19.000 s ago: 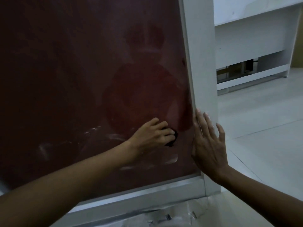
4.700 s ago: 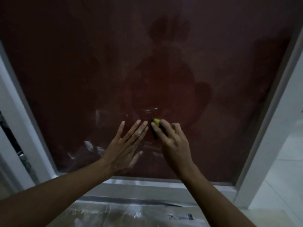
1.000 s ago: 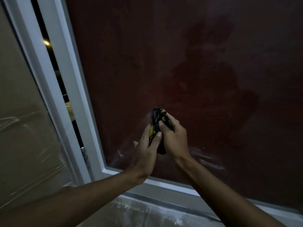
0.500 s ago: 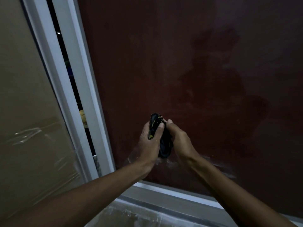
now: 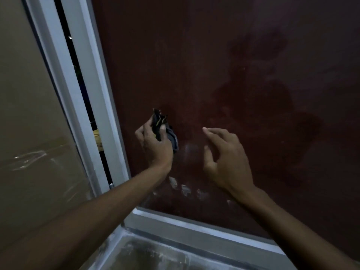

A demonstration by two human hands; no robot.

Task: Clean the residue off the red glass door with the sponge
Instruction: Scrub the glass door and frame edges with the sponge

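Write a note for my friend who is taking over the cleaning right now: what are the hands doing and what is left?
Left hand: grips the dark, crumpled sponge close to the red glass door; contact with the glass is unclear.
Right hand: holds nothing, fingers loosely curled, near the glass.
Done: cannot tell how much has been cleaned.
Left: pale residue smears low on the glass, below both hands and above the white bottom frame. A hazy patch sits between the hands. Wipe these next.
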